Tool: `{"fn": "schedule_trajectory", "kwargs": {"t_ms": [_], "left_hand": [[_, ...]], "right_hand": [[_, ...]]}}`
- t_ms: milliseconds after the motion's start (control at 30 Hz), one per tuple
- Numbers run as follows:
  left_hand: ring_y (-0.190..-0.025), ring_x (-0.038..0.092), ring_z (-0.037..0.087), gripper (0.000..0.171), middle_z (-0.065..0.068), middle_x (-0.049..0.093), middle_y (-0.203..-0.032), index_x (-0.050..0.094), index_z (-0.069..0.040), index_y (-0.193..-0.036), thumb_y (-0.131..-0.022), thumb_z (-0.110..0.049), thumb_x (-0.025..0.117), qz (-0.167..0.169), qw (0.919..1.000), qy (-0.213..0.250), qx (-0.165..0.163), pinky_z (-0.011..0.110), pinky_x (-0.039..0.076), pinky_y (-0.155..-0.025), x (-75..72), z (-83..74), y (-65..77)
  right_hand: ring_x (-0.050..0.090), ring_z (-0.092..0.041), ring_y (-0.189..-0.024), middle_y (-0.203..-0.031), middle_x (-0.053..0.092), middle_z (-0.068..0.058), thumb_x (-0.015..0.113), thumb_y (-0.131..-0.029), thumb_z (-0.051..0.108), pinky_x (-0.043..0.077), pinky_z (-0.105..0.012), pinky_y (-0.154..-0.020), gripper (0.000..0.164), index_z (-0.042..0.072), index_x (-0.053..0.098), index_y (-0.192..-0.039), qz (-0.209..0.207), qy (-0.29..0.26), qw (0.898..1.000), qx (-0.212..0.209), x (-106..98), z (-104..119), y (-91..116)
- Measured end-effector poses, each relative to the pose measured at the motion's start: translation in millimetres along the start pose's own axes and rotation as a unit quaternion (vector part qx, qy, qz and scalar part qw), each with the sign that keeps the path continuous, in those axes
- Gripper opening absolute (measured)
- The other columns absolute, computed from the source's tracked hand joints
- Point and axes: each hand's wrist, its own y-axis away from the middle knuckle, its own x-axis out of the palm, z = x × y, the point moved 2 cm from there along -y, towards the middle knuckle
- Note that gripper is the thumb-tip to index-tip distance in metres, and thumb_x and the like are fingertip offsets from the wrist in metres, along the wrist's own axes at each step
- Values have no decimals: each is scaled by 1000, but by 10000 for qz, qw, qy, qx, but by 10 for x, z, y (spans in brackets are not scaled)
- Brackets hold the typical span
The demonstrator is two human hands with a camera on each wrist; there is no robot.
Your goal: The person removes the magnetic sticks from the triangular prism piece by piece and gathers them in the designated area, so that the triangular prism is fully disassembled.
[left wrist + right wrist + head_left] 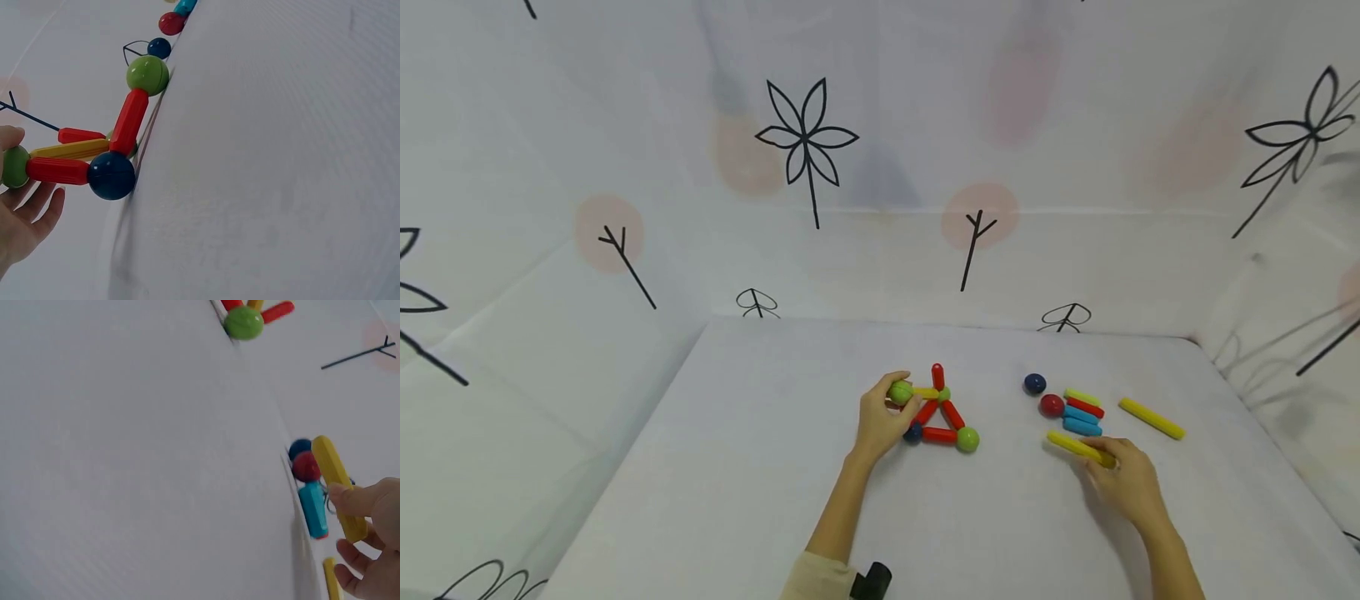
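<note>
My left hand grips a green ball at one corner of a frame built of rods and balls. Red rods and a yellow rod join that ball to a dark blue ball and further green balls. One red rod sticks out past the far green ball with its other end free. Over at the right, my right hand pinches a long yellow rod near one end, raised off the table.
Beyond the right hand lie a dark blue ball, a red ball and several short rods in blue, red and yellow-green. Another long yellow rod rests farther right. A patterned cloth wall stands behind the white table.
</note>
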Motion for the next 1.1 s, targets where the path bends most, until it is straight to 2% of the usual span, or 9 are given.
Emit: {"fn": "schedule_trajectory", "kwargs": {"t_ms": [100,267,333,433,533,700,900,1100], "left_hand": [[-77,60,22,35,15,67,-94,61,2,-113,-80,-6,70,-31,9999,117,-55,28,54,-64,-20,4,11],[-80,61,29,35,15,67,-92,61,4,-112,-80,-3,71,-39,9993,287,-251,38,55,-65,-57,-21,10],[-80,62,31,33,19,66,-92,61,7,-110,-80,1,70,-17,9991,322,-292,38,55,-65,-85,-84,6],[-79,62,33,30,22,66,-93,60,11,-108,-80,5,68,66,9988,374,-316,35,55,-66,-143,-221,-4],[-77,61,32,28,23,65,-92,61,12,-105,-79,6,68,146,9985,451,-276,30,55,-65,-194,-342,-17],[-78,62,31,27,23,65,-94,61,11,-105,-80,5,68,300,9981,427,-340,30,55,-66,-211,-350,-36],[-80,62,32,28,24,65,-95,61,11,-107,-80,5,68,434,9971,437,-456,30,55,-67,-233,-367,-47],[-81,62,32,28,24,65,-95,61,11,-108,-81,5,67,443,9964,466,-552,30,54,-68,-238,-391,-49]], "right_hand": [[49,-50,-95,-105,55,-38,63,-83,-1,37,-59,-78,25,-9,62,-106,-385,110,9991,149,-133,-226,-14],[45,-51,-93,-99,56,-40,63,-80,-2,27,-59,-80,24,-10,62,-102,-1007,359,9933,436,-269,-592,-71],[43,-52,-96,-101,55,-40,62,-81,-1,25,-60,-82,24,-10,61,-103,-1066,397,9914,646,-283,-701,-100],[40,-54,-101,-105,53,-40,60,-83,2,24,-62,-85,26,-10,59,-105,-942,429,9901,945,-272,-809,-147],[37,-54,-105,-107,51,-40,59,-86,5,24,-62,-88,27,-10,58,-108,-777,477,9893,1139,-261,-863,-183],[40,-52,-102,-106,52,-39,60,-86,5,27,-62,-88,27,-12,58,-107,-768,501,9887,1186,-276,-872,-205],[49,-47,-92,-103,55,-38,64,-84,6,35,-55,-81,30,-14,58,-106,-1083,261,9850,1317,-310,-865,-197],[49,-45,-91,-100,56,-37,65,-84,7,34,-52,-83,32,-16,57,-105,-1355,66,9771,1637,-328,-904,-213]]}}
